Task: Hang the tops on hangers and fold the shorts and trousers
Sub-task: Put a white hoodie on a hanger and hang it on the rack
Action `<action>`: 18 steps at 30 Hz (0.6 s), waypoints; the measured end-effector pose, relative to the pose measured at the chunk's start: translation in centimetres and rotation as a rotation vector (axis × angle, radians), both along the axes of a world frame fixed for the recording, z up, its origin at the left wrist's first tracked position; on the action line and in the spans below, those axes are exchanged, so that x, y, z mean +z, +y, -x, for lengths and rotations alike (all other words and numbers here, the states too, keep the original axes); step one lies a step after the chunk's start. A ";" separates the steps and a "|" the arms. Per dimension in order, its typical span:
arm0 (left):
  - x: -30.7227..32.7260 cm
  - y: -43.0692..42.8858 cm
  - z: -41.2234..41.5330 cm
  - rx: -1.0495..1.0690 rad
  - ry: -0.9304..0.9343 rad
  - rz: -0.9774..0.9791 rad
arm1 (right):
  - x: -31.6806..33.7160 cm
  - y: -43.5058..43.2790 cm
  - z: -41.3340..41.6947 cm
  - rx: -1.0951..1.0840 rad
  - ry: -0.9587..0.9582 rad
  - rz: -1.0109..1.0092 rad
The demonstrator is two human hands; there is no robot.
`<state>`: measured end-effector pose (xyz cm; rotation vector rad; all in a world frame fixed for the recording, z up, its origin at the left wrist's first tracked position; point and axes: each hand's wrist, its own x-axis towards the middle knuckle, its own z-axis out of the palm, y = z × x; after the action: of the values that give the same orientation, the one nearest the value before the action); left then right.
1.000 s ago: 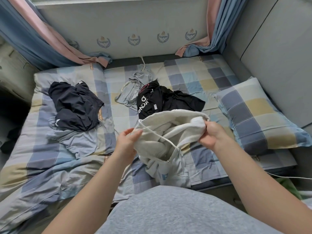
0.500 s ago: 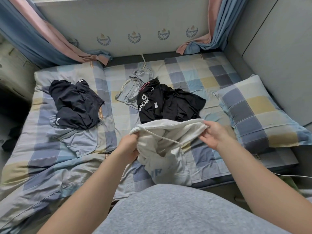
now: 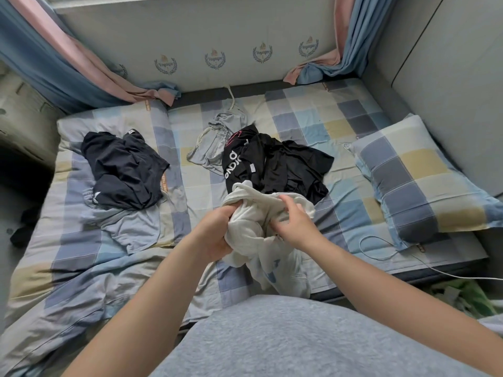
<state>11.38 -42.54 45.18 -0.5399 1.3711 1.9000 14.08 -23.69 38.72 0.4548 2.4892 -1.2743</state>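
The white garment (image 3: 250, 229) is bunched up in both hands, just above the near part of the bed (image 3: 313, 115). The left hand (image 3: 215, 235) has its fingers curled tight around a fat bundle of the cloth. The right hand (image 3: 294, 221) grips the cloth from the other side, with its fingers bent into the folds. The two hands are close together. The lower part of the garment hangs down to the near edge of the bed and has some blue print on it. I cannot tell if it is a top or trousers.

Just behind it lies a heap of black clothes (image 3: 272, 164) with white letters. The grey shorts (image 3: 215, 142) with a string touch that heap on its left side. Further left, well apart, a dark blue garment (image 3: 122, 167) lies on top of a pale blue garment (image 3: 130, 227).

The bed has a checked sheet in blue, yellow and grey. A checked pillow (image 3: 419, 180) sits on the right. A thin white cord (image 3: 381, 257) curls near it. Blue and pink curtains (image 3: 54, 63) hang in the far corners, beside a wall (image 3: 190, 31) with small badges.
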 end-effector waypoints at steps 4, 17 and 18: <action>0.1 0.1 -0.3 -0.074 -0.002 -0.027 | -0.3 0.0 1.1 -0.006 0.003 -0.205; -1.1 -2.0 0.8 0.162 -0.071 -0.020 | -3.4 8.8 -1.5 -0.857 -0.489 0.723; -1.0 -1.8 0.7 0.158 -0.073 -0.025 | -3.5 8.6 -1.8 -0.821 -0.505 0.746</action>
<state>10.64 -44.38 44.14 -0.7166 1.2884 1.9989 15.87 -15.12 35.19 1.4313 1.2705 -1.9133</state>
